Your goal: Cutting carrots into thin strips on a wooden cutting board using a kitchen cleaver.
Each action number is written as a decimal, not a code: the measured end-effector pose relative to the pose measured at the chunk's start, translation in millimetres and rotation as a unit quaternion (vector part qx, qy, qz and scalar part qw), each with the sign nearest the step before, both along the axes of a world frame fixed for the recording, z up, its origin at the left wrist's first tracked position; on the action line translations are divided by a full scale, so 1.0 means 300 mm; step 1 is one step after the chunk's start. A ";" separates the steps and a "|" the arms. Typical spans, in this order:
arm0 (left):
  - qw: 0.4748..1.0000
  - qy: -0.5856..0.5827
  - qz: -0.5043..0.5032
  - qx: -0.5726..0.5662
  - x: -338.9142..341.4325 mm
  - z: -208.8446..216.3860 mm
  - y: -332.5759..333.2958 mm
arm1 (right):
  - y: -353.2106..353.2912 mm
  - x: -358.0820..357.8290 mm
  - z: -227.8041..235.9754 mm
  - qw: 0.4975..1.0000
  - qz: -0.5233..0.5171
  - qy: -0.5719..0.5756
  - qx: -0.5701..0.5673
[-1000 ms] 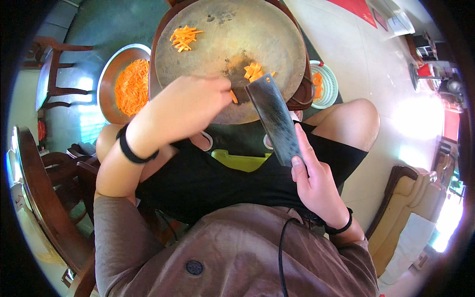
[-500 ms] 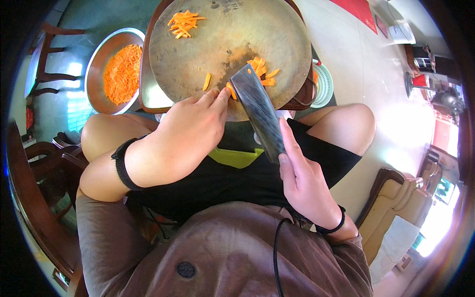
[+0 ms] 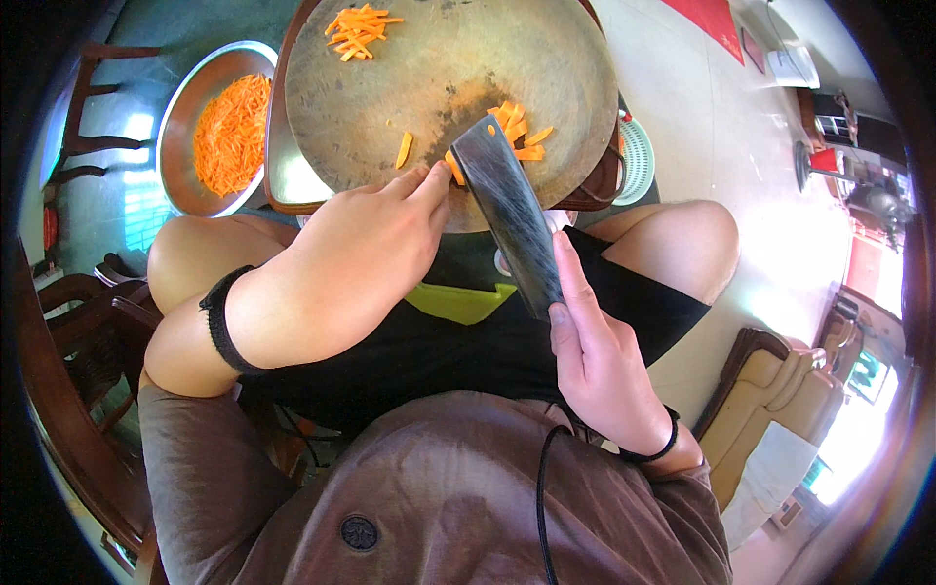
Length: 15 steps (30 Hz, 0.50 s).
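With its handle end in my right hand [image 3: 600, 356], a dark rectangular cleaver [image 3: 507, 219] slants over the near edge of a round wooden chopping board [image 3: 380, 107]. My left hand [image 3: 361, 263] rests at the board's near edge, fingers together, the tips pressing a small orange carrot piece [image 3: 454, 169] against the left side of the blade. Right of the blade lie several cut carrot pieces [image 3: 527, 152]. One carrot stick [image 3: 404, 149] lies alone beyond my left fingers. A small pile of carrot sticks [image 3: 359, 32] sits at the board's far left.
Left of the board stands a metal bowl [image 3: 174, 127] of shredded carrot [image 3: 232, 136]. A pale green plastic basket [image 3: 639, 161] is at the right, partly behind the board. My bare knees flank the board's near side. A dark cable [image 3: 542, 487] hangs down my shirt.
The whole view has shifted slightly, with the board and bowl a little higher in it. Both hands keep nearly the same hold on the cleaver and carrot piece.
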<state>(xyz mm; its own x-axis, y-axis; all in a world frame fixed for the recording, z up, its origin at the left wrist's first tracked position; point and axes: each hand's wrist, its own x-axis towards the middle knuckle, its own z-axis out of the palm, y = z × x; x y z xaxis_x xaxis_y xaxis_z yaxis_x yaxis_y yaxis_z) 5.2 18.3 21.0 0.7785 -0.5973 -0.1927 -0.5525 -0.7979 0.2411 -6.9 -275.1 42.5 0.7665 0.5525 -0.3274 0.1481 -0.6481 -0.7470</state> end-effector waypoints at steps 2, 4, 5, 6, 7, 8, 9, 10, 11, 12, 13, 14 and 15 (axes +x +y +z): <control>1.000 0.001 -0.011 0.010 0.001 0.005 0.002 | 0.003 0.002 0.005 1.000 0.001 0.006 -0.005; 1.000 -0.001 -0.007 0.012 0.001 0.005 -0.001 | 0.002 0.000 -0.006 1.000 0.003 -0.003 0.006; 1.000 -0.003 -0.003 0.014 0.001 0.004 -0.003 | 0.002 0.000 -0.011 1.000 0.005 -0.012 0.017; 1.000 -0.002 -0.003 0.013 0.001 0.003 -0.005 | 0.004 0.000 -0.012 1.000 0.005 -0.011 0.016; 1.000 -0.003 -0.004 0.024 0.002 0.002 -0.007 | 0.006 0.000 -0.012 1.000 0.004 -0.004 0.010; 0.999 -0.003 -0.005 0.035 0.002 0.001 -0.009 | 0.008 0.000 -0.013 1.000 0.003 0.003 0.004; 0.999 -0.002 -0.004 0.034 0.003 0.003 -0.010 | 0.008 0.000 -0.014 1.000 0.003 0.004 0.003; 0.999 0.003 -0.007 0.039 0.005 0.007 -0.011 | 0.009 -0.001 -0.015 1.000 0.005 -0.001 0.002; 0.999 0.009 -0.010 0.045 0.006 0.009 -0.011 | 0.010 -0.003 -0.018 1.000 0.007 -0.005 0.003; 0.999 0.010 -0.010 0.045 0.008 0.010 -0.012 | 0.013 -0.004 -0.021 1.000 0.007 -0.004 0.002; 0.999 0.011 -0.011 0.049 0.010 0.010 -0.013 | 0.017 -0.004 -0.024 1.000 0.012 -0.024 -0.014; 0.998 0.012 -0.013 0.053 0.012 0.010 -0.014 | 0.022 -0.007 -0.023 0.999 0.012 -0.034 -0.023; 0.998 0.013 -0.015 0.052 0.011 0.010 -0.015 | 0.027 -0.009 -0.023 0.998 0.014 -0.043 -0.032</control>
